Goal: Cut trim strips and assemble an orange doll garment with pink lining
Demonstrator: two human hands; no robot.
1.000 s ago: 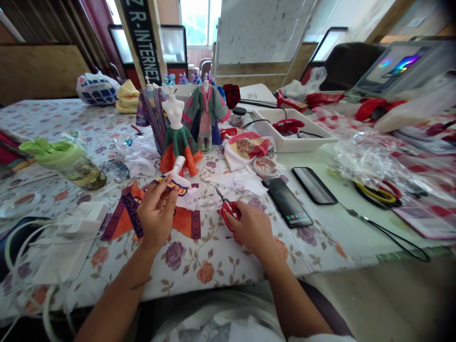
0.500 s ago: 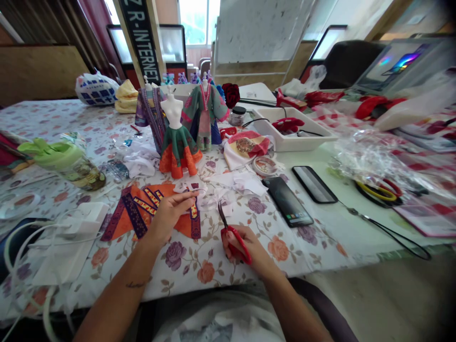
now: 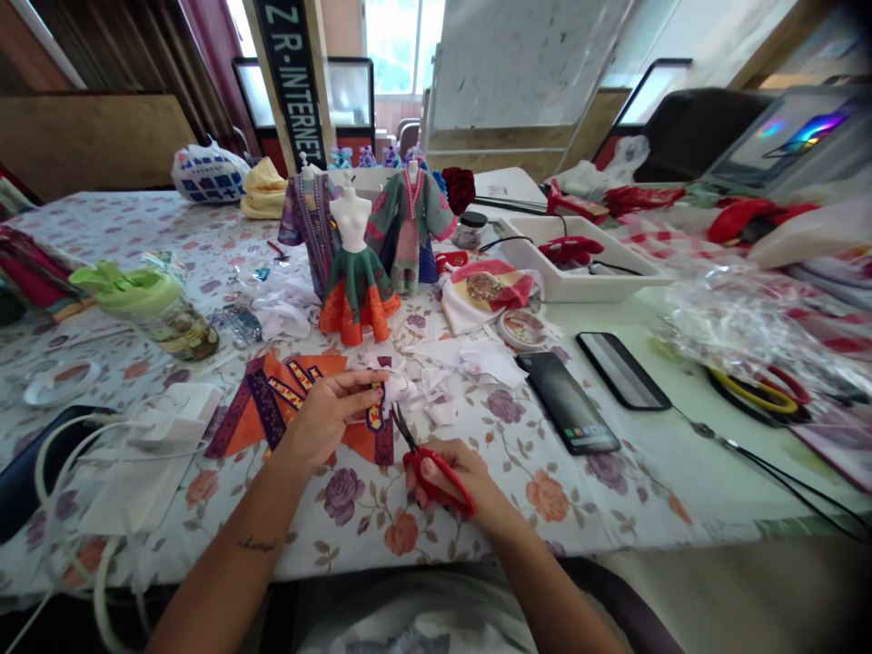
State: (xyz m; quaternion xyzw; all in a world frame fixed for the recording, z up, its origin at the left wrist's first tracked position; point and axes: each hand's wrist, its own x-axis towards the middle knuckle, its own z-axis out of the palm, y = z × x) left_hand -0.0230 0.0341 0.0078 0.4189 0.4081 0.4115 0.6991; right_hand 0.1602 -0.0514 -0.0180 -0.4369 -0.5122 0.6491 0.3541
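My left hand point(image 3: 327, 409) pinches the upper end of a patterned fabric strip point(image 3: 375, 416), yellow and red with a dark purple border. Beneath that hand lies an orange fabric piece point(image 3: 249, 434) with purple bands; similar yellow-red strips point(image 3: 290, 389) rest on it. Red-handled scissors point(image 3: 441, 480) are gripped in my right hand point(image 3: 470, 468), their dark blades pointing up and left, close to the strip's right side. Whether the blades touch anything is unclear. White paper scraps point(image 3: 436, 395) lie just beyond the blades.
Dressed doll forms point(image 3: 359, 295) stand behind the fabric. Two phones point(image 3: 569, 404) and a white tray point(image 3: 586, 283) are on the right. At left are a jar with a green cover point(image 3: 178, 331), a white power strip point(image 3: 129, 490) with cables, and a tape roll point(image 3: 61, 381).
My right hand has brought the scissors left and slightly up, nearer the strip. My left fingers have shifted slightly down at its upper end. The camera view has turned a little left.
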